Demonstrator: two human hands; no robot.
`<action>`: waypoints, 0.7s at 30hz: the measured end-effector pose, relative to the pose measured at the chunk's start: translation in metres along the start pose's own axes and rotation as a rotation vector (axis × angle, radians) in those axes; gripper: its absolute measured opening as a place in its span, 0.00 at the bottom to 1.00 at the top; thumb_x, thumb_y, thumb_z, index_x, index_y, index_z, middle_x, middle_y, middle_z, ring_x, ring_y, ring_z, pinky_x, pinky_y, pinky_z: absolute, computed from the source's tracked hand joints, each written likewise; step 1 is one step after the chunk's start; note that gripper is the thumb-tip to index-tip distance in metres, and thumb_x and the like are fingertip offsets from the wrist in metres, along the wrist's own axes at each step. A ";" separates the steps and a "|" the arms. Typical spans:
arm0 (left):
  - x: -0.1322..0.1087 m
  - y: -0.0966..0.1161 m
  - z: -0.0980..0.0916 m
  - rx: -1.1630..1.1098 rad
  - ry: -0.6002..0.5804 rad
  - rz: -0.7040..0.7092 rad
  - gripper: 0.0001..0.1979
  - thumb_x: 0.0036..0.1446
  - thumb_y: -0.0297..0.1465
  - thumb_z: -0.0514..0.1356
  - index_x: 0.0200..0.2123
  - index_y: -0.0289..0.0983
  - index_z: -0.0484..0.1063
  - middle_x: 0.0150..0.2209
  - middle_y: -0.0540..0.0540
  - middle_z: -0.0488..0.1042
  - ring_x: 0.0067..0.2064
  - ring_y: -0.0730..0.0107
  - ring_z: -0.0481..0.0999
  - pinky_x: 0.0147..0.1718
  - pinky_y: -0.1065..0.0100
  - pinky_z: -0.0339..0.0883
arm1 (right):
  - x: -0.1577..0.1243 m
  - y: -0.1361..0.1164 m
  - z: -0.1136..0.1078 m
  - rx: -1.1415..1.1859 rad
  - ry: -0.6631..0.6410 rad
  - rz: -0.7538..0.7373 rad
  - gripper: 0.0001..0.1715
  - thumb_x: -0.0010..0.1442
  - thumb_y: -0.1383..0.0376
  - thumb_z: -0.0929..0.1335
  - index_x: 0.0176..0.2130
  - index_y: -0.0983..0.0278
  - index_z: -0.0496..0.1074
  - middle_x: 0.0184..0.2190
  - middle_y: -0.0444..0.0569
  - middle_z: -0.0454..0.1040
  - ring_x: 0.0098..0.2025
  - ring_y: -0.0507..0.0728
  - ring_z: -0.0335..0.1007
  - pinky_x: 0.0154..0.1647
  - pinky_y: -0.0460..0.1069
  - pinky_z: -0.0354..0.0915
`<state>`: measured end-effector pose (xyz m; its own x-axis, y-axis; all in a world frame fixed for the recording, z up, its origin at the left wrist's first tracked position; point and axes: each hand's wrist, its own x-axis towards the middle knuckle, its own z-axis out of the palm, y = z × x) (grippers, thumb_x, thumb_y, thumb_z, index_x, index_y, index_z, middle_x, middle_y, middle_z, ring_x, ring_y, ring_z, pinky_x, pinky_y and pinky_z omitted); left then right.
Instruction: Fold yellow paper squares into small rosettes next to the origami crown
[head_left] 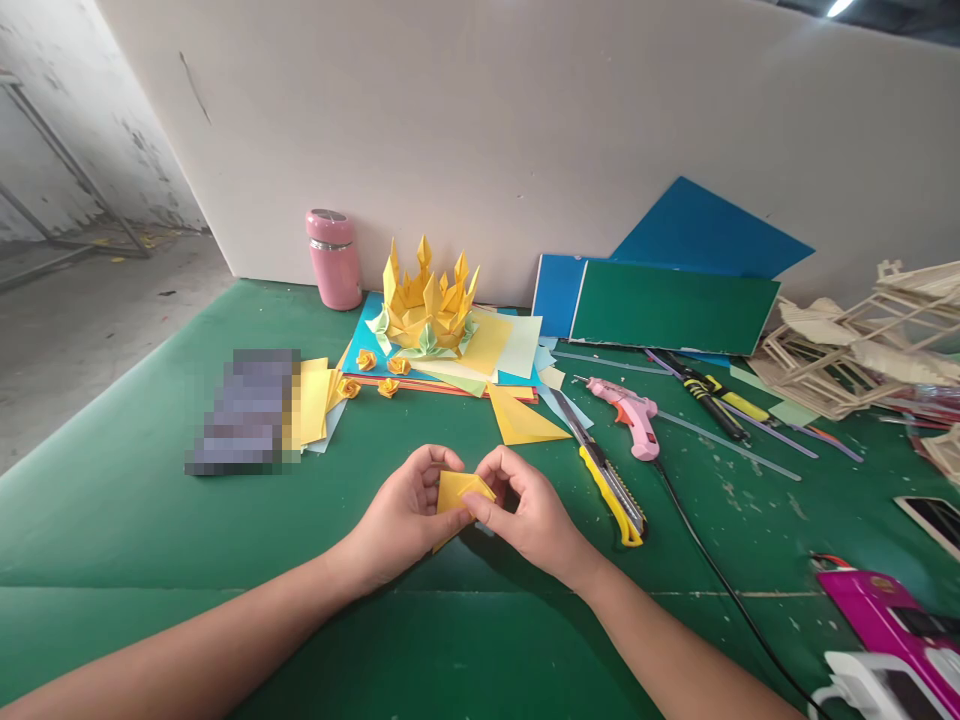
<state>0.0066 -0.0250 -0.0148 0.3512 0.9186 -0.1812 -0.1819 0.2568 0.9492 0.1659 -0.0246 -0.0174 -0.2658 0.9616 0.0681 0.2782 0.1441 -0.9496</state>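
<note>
A small piece of folded yellow paper (454,488) is pinched between my two hands above the green table. My left hand (409,515) is closed on its left side, thumb along the lower edge. On the right side, my right hand (525,510) grips it with thumb and fingers. Beyond them stands a yellow origami crown (427,315) with pale green folded leaves round its base. Several small folded yellow roses (398,366) lie just in front of it. A yellow paper triangle (525,415) rests past my right hand.
Right of my hands lie a yellow utility knife (611,495) and a pink glue gun (630,415) with a black cord. A pink flask (334,260) stands at the back left. Coloured boards (675,305) lean on the wall. A wooden stick model (847,340) sits far right.
</note>
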 end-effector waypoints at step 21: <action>0.001 0.006 -0.002 -0.097 0.086 -0.009 0.23 0.39 0.35 0.72 0.35 0.37 0.64 0.27 0.54 0.75 0.28 0.76 0.75 0.28 0.73 0.69 | -0.002 0.003 0.000 -0.018 0.039 -0.075 0.13 0.58 0.59 0.64 0.25 0.61 0.60 0.21 0.40 0.59 0.24 0.51 0.56 0.25 0.46 0.56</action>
<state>0.0043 -0.0224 -0.0094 0.2739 0.9373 -0.2154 -0.2682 0.2895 0.9188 0.1669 -0.0259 -0.0205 -0.2501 0.9563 0.1513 0.2759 0.2201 -0.9356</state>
